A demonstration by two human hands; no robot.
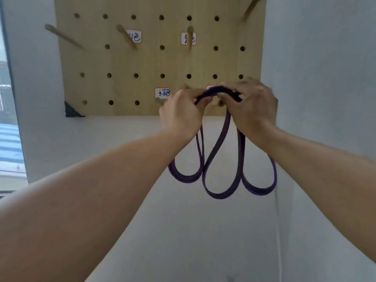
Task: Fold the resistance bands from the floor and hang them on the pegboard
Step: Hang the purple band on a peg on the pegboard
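Folding looks done: left hand (179, 112) and right hand (252, 106) both pinch the looped purple band (219, 159) at the pegboard (122, 62); hanging remains.

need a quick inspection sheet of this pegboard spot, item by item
surface: wooden pegboard on a pale wall, rows of holes, several wooden pegs sticking out, none shown carrying a band
job's things: one purple band folded into hanging loops, its top bunched in front of the bottom row of the board; whether it sits on a peg is hidden
clutter: small handwritten labels on the board, a dark corner bracket at lower left
grippers: left hand and right hand both grip the top of the band, fingers curled over it
cables: nothing seen
surroundings: window at far left, plain wall to the right
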